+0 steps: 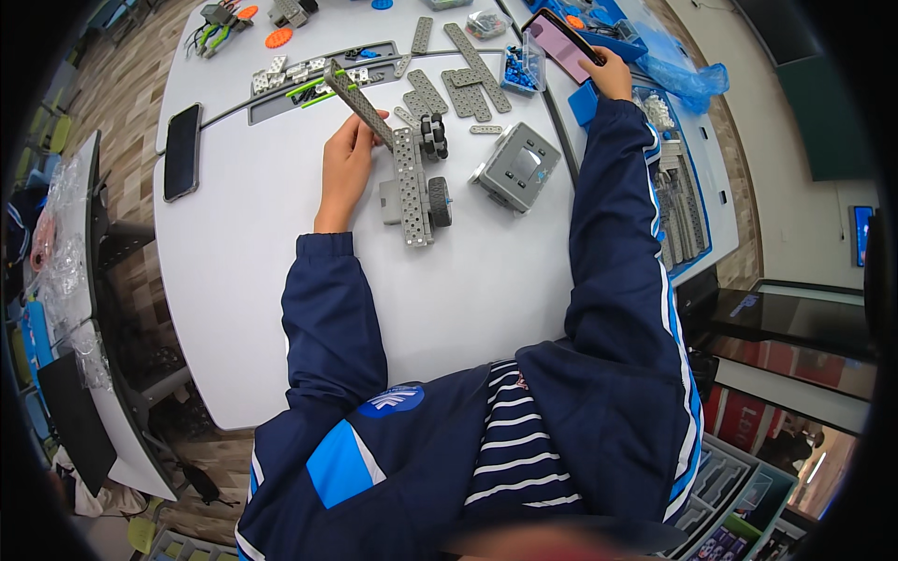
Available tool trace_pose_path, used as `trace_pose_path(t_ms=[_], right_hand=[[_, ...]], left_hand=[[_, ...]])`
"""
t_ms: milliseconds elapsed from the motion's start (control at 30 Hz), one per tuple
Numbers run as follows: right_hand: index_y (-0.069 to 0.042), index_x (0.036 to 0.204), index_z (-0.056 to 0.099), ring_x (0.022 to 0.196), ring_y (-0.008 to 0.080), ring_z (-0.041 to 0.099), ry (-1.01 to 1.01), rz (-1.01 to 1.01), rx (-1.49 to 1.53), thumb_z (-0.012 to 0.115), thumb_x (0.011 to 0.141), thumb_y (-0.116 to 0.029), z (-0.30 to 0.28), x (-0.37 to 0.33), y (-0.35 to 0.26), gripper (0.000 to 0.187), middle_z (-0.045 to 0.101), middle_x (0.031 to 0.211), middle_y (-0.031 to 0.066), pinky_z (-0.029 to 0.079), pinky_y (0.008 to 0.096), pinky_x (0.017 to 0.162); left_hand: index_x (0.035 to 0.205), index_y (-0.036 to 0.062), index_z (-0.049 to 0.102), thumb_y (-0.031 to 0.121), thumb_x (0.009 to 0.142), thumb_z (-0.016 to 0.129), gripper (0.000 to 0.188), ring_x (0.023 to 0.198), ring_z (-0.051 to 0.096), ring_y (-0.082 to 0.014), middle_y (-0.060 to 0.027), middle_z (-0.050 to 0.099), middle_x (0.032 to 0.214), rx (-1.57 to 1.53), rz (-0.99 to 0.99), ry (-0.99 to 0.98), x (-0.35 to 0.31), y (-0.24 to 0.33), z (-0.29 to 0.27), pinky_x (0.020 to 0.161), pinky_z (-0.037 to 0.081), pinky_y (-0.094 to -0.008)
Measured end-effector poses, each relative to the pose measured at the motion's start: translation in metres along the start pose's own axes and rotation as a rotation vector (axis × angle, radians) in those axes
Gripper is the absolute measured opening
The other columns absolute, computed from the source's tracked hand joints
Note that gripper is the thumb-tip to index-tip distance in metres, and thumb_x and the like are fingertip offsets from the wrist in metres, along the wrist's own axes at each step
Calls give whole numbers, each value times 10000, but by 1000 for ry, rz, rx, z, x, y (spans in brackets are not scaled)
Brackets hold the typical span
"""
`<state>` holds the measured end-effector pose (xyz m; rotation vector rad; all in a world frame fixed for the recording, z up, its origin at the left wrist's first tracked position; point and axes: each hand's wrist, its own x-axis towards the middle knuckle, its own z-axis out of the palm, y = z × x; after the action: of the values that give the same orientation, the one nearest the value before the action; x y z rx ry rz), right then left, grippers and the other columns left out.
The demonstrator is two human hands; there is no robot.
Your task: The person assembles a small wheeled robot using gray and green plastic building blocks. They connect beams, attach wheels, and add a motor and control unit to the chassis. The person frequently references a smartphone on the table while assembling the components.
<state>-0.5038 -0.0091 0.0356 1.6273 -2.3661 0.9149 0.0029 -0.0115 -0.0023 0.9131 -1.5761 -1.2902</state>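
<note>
Head: left hand (346, 166) holds grey beam (359, 102), grip partly hidden; right hand (613, 77) grips phone (559, 47).

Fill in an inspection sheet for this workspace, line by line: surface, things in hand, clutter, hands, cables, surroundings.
Surface: white table, dark seams between sections.
Things in hand: gray wheeled model with a slanting bar; lit phone.
Clutter: gray box with a small screen, right of the model; flat gray plates; clear tub of blue parts; black phone lying at left.
Hands: left hand at the bar, fingertips partly hidden, grip unclear; right hand holding the lit phone by its edge.
Cables: thin dark wires at the far left; none seen at the gray box.
Surroundings: wood-look floor; clear plastic wrap on a side table.
</note>
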Motion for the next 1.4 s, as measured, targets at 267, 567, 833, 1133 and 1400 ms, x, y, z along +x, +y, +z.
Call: trace_pose_path(t_ms=[267, 567, 833, 1133, 1400], right_hand=[[-104, 1166, 747, 949, 265, 732, -27, 83, -22, 773, 752, -272, 2, 5, -1, 448, 765, 1056, 124, 543, 352, 862], [-270, 1294, 653, 1130, 343, 649, -71, -252, 113, 749, 737, -104, -1, 9, -8, 589, 614, 1318, 91, 533, 404, 947], [-229, 1136, 731, 1282, 368, 568, -394, -463, -235, 779, 740, -3, -9, 41, -27, 459, 434, 1510, 97, 494, 415, 1066], [-174, 936, 763, 1221, 319, 619, -355, -573, -250, 812, 756, -78, -8, 47, -18, 209, 474, 1505, 54, 511, 401, 1014], [-232, 1012, 792, 1217, 312, 622, -267, -504, -116, 828, 761, -134, -11, 37, -15, 271, 464, 1525, 18, 512, 410, 1022]], left_hand=[[1174, 5, 701, 227, 1084, 475, 329, 831, 614, -88, -38, 690, 887, 5, 16, 12, -1, 3, 1, 786, 509, -257], [1226, 41, 678, 210, 1099, 425, 329, 943, 655, -101, -37, 729, 1005, 42, -48, -32, 2, -4, -1, 867, 493, -263], [1224, 36, 675, 200, 1102, 424, 323, 917, 645, -90, -39, 725, 992, 51, -67, -28, 3, -4, -2, 853, 491, -250], [1174, 44, 719, 233, 1058, 523, 296, 786, 639, -93, -28, 707, 849, 8, -14, 41, 4, -7, 2, 711, 500, -253], [1155, 39, 723, 257, 1061, 525, 309, 793, 644, -97, -29, 708, 848, 6, -19, 41, 3, -3, 2, 714, 500, -253]])
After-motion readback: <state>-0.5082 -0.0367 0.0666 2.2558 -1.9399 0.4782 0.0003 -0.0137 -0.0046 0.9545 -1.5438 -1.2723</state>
